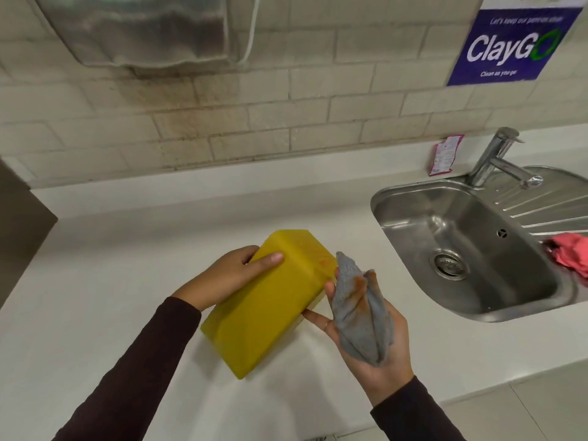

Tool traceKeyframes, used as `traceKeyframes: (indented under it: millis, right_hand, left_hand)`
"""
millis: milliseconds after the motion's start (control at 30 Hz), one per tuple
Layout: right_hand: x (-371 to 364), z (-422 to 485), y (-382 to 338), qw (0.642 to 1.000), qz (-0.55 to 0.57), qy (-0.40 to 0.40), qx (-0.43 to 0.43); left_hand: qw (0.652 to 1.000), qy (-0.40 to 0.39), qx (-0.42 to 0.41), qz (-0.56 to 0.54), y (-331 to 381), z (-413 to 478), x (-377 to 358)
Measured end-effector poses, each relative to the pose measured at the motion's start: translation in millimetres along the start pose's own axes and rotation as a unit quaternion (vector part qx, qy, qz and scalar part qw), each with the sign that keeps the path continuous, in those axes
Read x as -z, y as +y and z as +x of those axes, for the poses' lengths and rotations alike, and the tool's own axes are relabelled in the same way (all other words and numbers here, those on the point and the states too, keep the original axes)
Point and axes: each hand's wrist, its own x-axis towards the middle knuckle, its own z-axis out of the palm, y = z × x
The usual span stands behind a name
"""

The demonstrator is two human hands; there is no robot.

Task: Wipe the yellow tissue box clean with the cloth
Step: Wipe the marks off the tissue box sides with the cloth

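Cloth (359,310): grey, orange-stained, bunched at 5 o'clock in the upturned right hand (375,342), which cupped it, likely ready to wipe.
Box: yellow tissue box (267,300) at centre, tilted on the white counter (127,249).
Left hand (229,275): at 9 o'clock, clamped on the box's top end, steadying it.
Sink (471,249): at 3 o'clock.
Poster (512,49): at 1 o'clock, read "ClayGo", "Clean as you go".

A shared office pantry: steel sink (413,198) with tap (496,160), tiled wall (286,116), "ClayGo" clean-up sign (509,46).
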Motion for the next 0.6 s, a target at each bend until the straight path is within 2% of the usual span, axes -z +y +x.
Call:
traceKeyframes:
  millis: [67, 233, 367, 467, 600]
  right_hand:
    - [-7.9, -2.2, 0.3, 0.998, -0.032, -0.035, -0.028]
    - [-18.4, -3.7, 4.7, 0.995, -0.035, -0.025, -0.088]
    - [-19.0, -13.2, -1.6, 0.983, -0.121, -0.016, -0.139]
    - [-25.1, -20.5, -26.8, 0.964, -0.232, 0.094, -0.091]
    - [-45.8, -2.1, -47.0, 0.942, -0.327, 0.08, 0.008]
  left_hand:
    - [0.998, 0.005, -0.023, -0.057, -0.1, -11.7, -1.2]
    - [0.983, 0.085, -0.055, -0.153, -18.5, -26.4, -14.0]
    - [0.969, 0.149, -0.073, -0.183, -29.1, -30.9, -24.9]
    - [0.966, 0.163, -0.075, -0.187, -33.9, -35.0, -29.5]
    - [0.963, 0.167, -0.101, -0.188, -34.9, -38.6, -34.9]
